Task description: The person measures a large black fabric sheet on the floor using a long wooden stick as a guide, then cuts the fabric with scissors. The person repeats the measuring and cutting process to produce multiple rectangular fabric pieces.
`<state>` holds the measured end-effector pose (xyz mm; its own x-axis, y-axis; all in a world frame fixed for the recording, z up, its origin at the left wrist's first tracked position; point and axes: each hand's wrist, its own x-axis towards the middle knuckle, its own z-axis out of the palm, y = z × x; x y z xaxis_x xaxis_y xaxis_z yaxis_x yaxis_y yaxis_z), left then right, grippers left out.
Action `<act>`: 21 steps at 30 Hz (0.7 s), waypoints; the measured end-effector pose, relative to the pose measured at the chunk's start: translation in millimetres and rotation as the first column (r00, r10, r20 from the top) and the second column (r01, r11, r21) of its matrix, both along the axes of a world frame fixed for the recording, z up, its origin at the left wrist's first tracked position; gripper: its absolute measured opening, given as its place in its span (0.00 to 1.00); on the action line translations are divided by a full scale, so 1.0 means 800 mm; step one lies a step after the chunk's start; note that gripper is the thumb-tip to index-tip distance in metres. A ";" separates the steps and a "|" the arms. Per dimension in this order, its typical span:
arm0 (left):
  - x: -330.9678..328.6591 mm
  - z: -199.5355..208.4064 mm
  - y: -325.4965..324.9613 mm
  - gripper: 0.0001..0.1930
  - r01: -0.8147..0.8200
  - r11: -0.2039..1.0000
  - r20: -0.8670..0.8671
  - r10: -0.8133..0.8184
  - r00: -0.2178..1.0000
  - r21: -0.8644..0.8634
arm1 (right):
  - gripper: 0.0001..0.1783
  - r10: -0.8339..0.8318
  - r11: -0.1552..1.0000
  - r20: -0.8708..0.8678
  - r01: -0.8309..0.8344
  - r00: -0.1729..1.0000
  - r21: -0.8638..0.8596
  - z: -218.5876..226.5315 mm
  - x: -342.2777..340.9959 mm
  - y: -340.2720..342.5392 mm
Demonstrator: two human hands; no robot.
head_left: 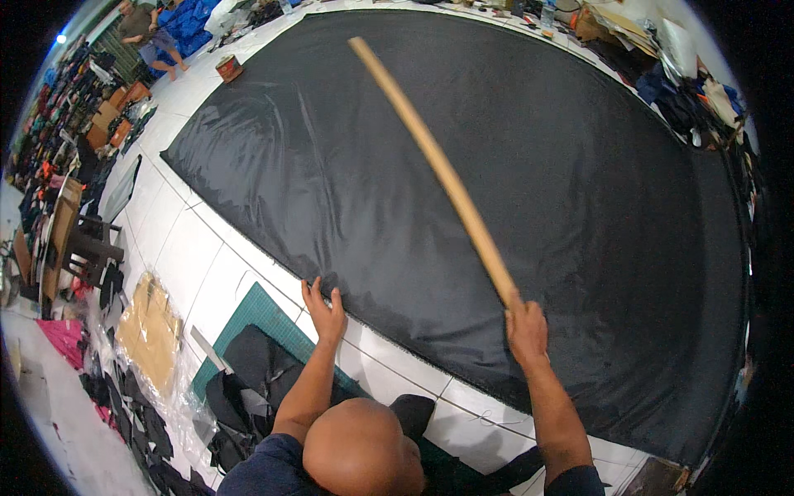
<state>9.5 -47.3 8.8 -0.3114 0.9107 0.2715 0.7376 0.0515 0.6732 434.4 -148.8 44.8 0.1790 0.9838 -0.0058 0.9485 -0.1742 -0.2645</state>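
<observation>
A large sheet of shiny black cloth (397, 231) lies spread over the white tiled floor, with a few long wrinkles on its left side. My right hand (528, 332) is closed round the near end of a long, flat wooden stick (438, 161). This stick slants away over the cloth toward the far left. At the cloth's near left edge, my left hand (325, 314) has its fingers apart and its fingertips at the border. Whether they press on the cloth or hover just over it, I cannot tell.
Beside my left arm are a green cutting mat (263, 312), dark cloth pieces (256, 360) and a metal ruler (208, 347). Farther left lies a clear plastic bag with tan contents (150, 326). A reddish tin (229, 69) and another person (149, 37) are at the far left; clutter (678, 74) lines the far right.
</observation>
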 end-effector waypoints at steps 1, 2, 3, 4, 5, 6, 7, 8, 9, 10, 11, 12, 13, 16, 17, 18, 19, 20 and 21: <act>-0.001 0.005 0.005 0.23 -0.033 0.999 -0.035 0.033 0.999 0.019 | 0.32 0.083 0.996 0.039 -0.083 0.996 0.012 -0.005 -0.014 0.008; -0.002 0.011 0.011 0.22 -0.065 0.997 -0.070 0.068 0.995 0.039 | 0.32 0.165 0.986 0.078 -0.167 0.983 0.021 -0.007 -0.026 0.013; 0.008 0.031 0.017 0.20 0.025 1.000 0.182 -0.024 0.983 -0.004 | 0.32 0.217 0.976 0.087 -0.218 0.972 -0.003 -0.006 -0.033 0.010; 0.030 0.075 0.022 0.18 0.124 0.992 0.431 -0.102 0.897 -0.023 | 0.32 0.266 0.964 0.100 -0.264 0.959 -0.032 -0.003 -0.037 0.002; 0.052 0.125 0.022 0.17 0.216 0.976 0.650 -0.155 0.744 -0.015 | 0.32 0.318 0.948 0.110 -0.313 0.942 -0.058 -0.002 -0.038 -0.006; 0.071 0.176 0.016 0.16 0.359 0.929 0.737 -0.306 0.603 0.091 | 0.31 0.383 0.924 0.084 -0.380 0.920 -0.046 -0.008 -0.040 -0.017; 0.087 0.226 0.005 0.16 0.471 0.856 0.791 -0.434 0.430 0.214 | 0.31 0.428 0.902 0.046 -0.425 0.902 -0.072 -0.003 -0.043 -0.026; 0.095 0.264 -0.007 0.20 0.592 0.745 0.744 -0.576 0.338 0.308 | 0.31 0.473 0.877 0.002 -0.471 0.881 -0.096 0.008 -0.049 -0.036; 0.115 0.309 -0.025 0.26 0.643 0.597 0.714 -0.692 0.110 0.480 | 0.31 0.508 0.853 -0.040 -0.508 0.861 -0.118 0.013 -0.052 -0.046; 0.118 0.341 -0.039 0.28 0.716 0.416 0.677 -0.728 -0.108 0.561 | 0.30 0.561 0.822 -0.038 -0.561 0.827 -0.096 0.012 -0.054 -0.055; 0.121 0.371 -0.054 0.31 0.755 0.228 0.645 -0.696 -0.314 0.614 | 0.30 0.568 0.815 -0.077 -0.573 0.820 -0.090 0.016 -0.060 -0.060; 0.129 0.379 -0.064 0.31 0.708 0.146 0.597 -0.668 -0.445 0.691 | 0.30 0.573 0.809 -0.107 -0.582 0.813 -0.085 0.025 -0.063 -0.063; 0.144 0.383 -0.070 0.32 0.639 0.052 0.533 -0.606 -0.591 0.767 | 0.29 0.562 0.815 -0.122 -0.573 0.818 -0.086 0.030 -0.059 -0.066; 0.173 0.378 -0.097 0.34 0.423 0.011 0.369 -0.512 -0.776 0.906 | 0.30 0.531 0.844 -0.165 -0.536 0.831 0.014 0.025 -0.052 -0.069; 0.173 0.377 -0.094 0.34 0.413 -0.011 0.349 -0.515 -0.783 0.911 | 0.30 0.529 0.848 -0.170 -0.527 0.831 0.061 0.024 -0.053 -0.069; 0.174 0.377 -0.091 0.33 0.404 -0.021 0.334 -0.525 -0.783 0.914 | 0.31 0.507 0.861 -0.171 -0.504 0.844 0.066 0.023 -0.056 -0.065; 0.174 0.376 -0.088 0.33 0.395 -0.030 0.319 -0.534 -0.783 0.918 | 0.31 0.486 0.874 -0.172 -0.481 0.857 0.070 0.024 -0.062 -0.056; 0.175 0.375 -0.085 0.32 0.385 -0.029 0.307 -0.548 -0.778 0.922 | 0.32 0.464 0.886 -0.173 -0.458 0.869 0.074 0.024 -0.068 -0.046; 0.170 0.381 -0.086 0.30 0.438 0.017 0.375 -0.548 -0.748 0.899 | 0.32 0.439 0.899 -0.167 -0.429 0.883 0.089 0.021 -0.075 -0.032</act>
<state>145.5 -115.7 313.6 0.4964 0.4134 0.7634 -0.8649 0.1603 0.4757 374.2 -174.8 61.8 -0.2655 0.9627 0.0519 0.8624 0.2612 -0.4337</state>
